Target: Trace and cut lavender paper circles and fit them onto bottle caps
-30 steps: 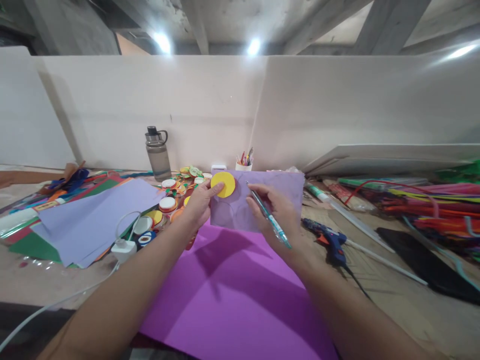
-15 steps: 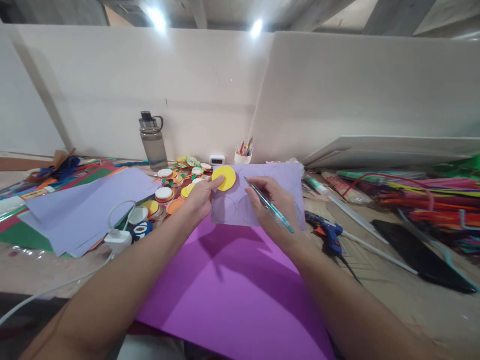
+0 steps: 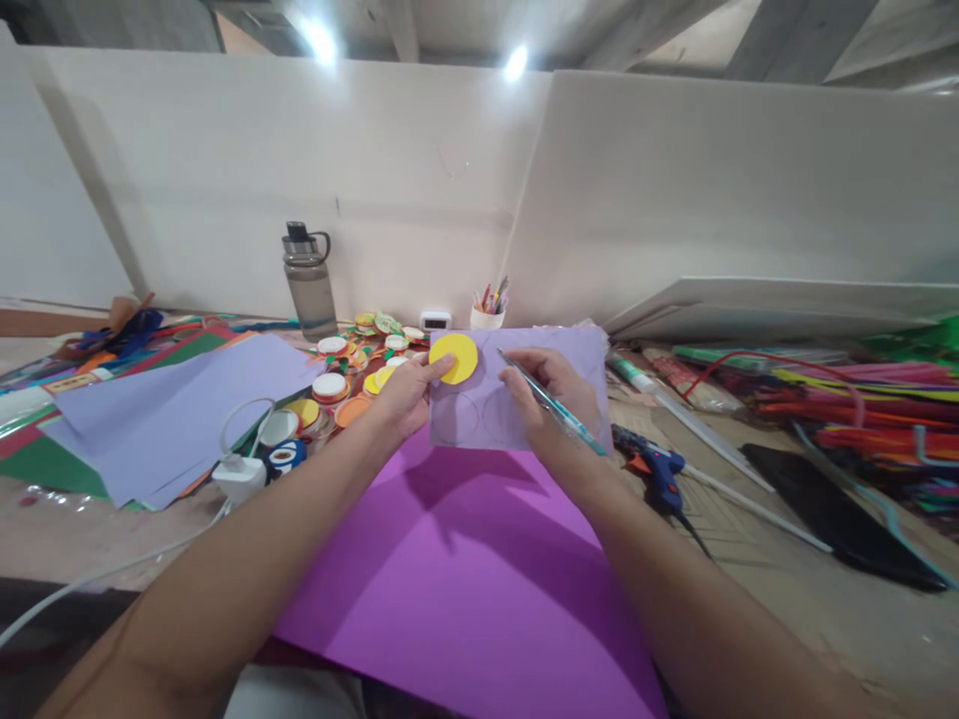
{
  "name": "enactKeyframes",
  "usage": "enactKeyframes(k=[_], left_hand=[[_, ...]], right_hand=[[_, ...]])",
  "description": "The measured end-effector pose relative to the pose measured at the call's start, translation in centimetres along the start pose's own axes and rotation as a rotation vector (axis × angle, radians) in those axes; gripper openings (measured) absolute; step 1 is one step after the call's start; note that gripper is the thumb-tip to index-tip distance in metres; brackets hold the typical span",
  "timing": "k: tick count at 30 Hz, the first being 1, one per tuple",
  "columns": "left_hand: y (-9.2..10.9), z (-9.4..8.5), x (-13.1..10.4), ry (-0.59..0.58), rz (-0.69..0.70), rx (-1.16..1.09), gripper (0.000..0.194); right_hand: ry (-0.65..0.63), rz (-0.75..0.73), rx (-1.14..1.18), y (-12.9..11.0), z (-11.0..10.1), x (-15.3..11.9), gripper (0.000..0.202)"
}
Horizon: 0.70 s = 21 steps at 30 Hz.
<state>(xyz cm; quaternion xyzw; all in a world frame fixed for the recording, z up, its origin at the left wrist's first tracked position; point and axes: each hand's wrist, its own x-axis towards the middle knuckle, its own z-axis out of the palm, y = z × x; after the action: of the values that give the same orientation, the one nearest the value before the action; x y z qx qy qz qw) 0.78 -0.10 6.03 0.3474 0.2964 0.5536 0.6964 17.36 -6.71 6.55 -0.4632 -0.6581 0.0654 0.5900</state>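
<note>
Head view: a yellow disc (image 3: 457, 358) is pinned under the thumb of the left hand (image 3: 411, 394), which is clamped on it and on the edge of a lilac card (image 3: 490, 427). By the closed fingers of the right hand (image 3: 573, 387) a blue pen (image 3: 558, 407) is gripped, its tip aimed at the card; whether paper is touched cannot quite be told. Faint circles are marked between the hands. Below both, a purple sheet (image 3: 479, 569) is spread. Left of the left hand, colored discs (image 3: 330, 386) are heaped; right of the right hand, a glue gun (image 3: 660, 479) is laid.
</note>
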Motion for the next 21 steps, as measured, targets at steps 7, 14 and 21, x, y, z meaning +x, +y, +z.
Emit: enactKeyframes(k=[7, 14, 21], left_hand=[[0.2, 0.11, -0.23, -0.013, 0.013, 0.003, 0.016], [-0.22, -0.35, 0.03, -0.093, 0.08, 0.071, 0.029], [-0.16, -0.13, -0.7, -0.156, 0.279, 0.155, 0.041]], right_hand=[[0.024, -0.061, 0.02, 0.86, 0.31, -0.01, 0.022], [0.036, -0.094, 0.027, 0.74, 0.48, -0.05, 0.018], [0.091, -0.282, 0.014, 0.35, 0.57, -0.27, 0.015]])
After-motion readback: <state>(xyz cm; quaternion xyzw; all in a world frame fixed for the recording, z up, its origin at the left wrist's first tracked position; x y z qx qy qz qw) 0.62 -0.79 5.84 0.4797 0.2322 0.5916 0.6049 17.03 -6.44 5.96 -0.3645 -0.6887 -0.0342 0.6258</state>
